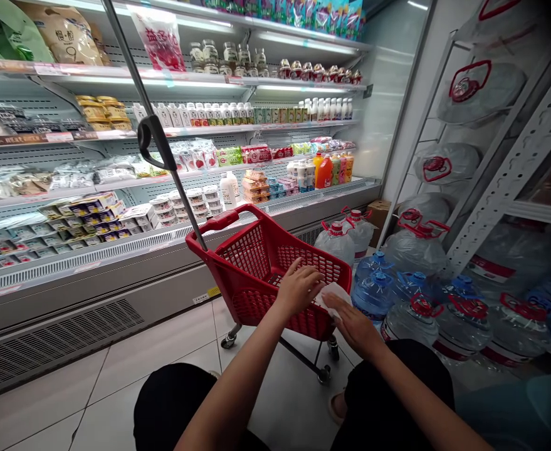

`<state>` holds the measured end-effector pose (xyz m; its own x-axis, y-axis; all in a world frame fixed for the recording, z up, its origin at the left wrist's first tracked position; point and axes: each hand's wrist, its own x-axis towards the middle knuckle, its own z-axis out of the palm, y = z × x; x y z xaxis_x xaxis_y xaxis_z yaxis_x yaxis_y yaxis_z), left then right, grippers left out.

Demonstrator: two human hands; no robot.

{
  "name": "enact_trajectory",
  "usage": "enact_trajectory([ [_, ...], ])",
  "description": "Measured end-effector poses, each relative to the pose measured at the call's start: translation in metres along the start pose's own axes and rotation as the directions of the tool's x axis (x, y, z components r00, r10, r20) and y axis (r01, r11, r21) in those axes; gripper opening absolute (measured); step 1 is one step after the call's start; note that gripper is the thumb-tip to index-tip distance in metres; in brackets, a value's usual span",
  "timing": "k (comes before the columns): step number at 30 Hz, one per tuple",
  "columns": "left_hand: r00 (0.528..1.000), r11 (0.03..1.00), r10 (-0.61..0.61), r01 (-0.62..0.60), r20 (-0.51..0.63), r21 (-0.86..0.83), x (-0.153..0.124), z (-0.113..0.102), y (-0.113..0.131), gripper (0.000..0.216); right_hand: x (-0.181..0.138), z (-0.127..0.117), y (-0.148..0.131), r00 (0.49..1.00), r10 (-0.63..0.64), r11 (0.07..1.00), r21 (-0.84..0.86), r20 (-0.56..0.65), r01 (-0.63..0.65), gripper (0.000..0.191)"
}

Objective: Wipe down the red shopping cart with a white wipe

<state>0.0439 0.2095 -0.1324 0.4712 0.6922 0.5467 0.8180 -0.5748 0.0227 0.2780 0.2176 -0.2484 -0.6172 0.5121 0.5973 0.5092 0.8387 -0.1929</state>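
A small red shopping cart (251, 250) with a perforated plastic basket stands on the floor in front of my knees. My left hand (300, 287) is over the basket's near side, fingers spread and holding nothing. Whether its fingertips touch the basket I cannot tell. In my right hand (353, 321) is a white wipe (334, 293), held at the basket's near right corner. The fingers lie over the wipe and hide part of it. From the cart's left end a long metal handle pole (181, 188) rises with a black grip (155, 143).
An open refrigerated display case (162, 275) with several lit shelves of dairy goods and drinks runs behind the cart. Large water bottles with red handles (336, 241) and blue-capped bottles (373, 291) crowd the right. A metal rack (505, 156) holds more bottles. Tiled floor (138, 351) lies below.
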Motion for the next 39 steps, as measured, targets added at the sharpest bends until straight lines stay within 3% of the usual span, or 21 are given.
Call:
enact_trajectory([
  [3,0.961,0.954,-0.274,0.278,-0.051,0.110,-0.034,-0.003,-0.021,0.029,0.000,-0.007,0.018,0.992,0.123,0.992,0.020,-0.024,-0.122,0.056],
  [7,0.913,0.902,-0.401,0.408,-0.075,0.144,-0.057,0.004,-0.035,0.029,0.004,-0.003,0.013,0.975,0.217,0.973,0.085,-0.050,-0.212,0.053],
  [12,0.899,0.893,-0.432,0.438,-0.079,0.103,-0.052,0.009,-0.028,0.034,0.013,0.001,-0.034,0.997,0.077,0.986,0.146,0.012,-0.078,0.057],
  [15,0.876,0.872,-0.476,0.482,-0.079,0.090,-0.053,0.006,-0.026,0.041,0.015,-0.005,-0.036,0.996,-0.020,0.983,0.181,0.089,0.004,0.057],
  [21,0.884,0.881,-0.463,0.467,-0.064,0.077,-0.069,-0.001,-0.024,0.048,0.024,-0.015,0.036,0.991,-0.023,0.979,0.204,0.133,-0.004,0.051],
  [24,0.897,0.894,-0.439,0.442,-0.056,0.069,-0.078,-0.005,-0.022,0.050,0.035,-0.019,0.074,0.996,0.024,0.984,0.174,0.088,-0.039,0.052],
  [28,0.905,0.904,-0.425,0.424,-0.007,0.049,-0.087,-0.012,-0.023,0.055,0.040,-0.017,0.090,0.998,0.032,0.985,0.167,0.056,-0.042,0.055],
  [30,0.906,0.906,-0.422,0.421,0.025,0.043,-0.089,-0.017,-0.028,0.057,0.032,-0.011,0.076,0.997,0.071,0.979,0.189,0.023,-0.074,0.051],
  [33,0.903,0.906,-0.423,0.421,0.082,0.039,-0.091,-0.025,-0.038,0.058,0.015,-0.001,0.033,0.995,0.098,0.972,0.215,-0.006,-0.094,0.047],
  [36,0.890,0.897,-0.443,0.441,0.107,0.041,-0.091,-0.030,-0.048,0.057,0.005,0.004,-0.016,1.000,0.001,0.976,0.216,0.018,-0.005,0.048],
  [39,0.883,0.890,-0.455,0.454,0.119,0.038,-0.091,-0.033,-0.057,0.056,0.007,-0.001,-0.041,0.991,-0.127,0.976,0.181,0.036,0.119,0.055],
])
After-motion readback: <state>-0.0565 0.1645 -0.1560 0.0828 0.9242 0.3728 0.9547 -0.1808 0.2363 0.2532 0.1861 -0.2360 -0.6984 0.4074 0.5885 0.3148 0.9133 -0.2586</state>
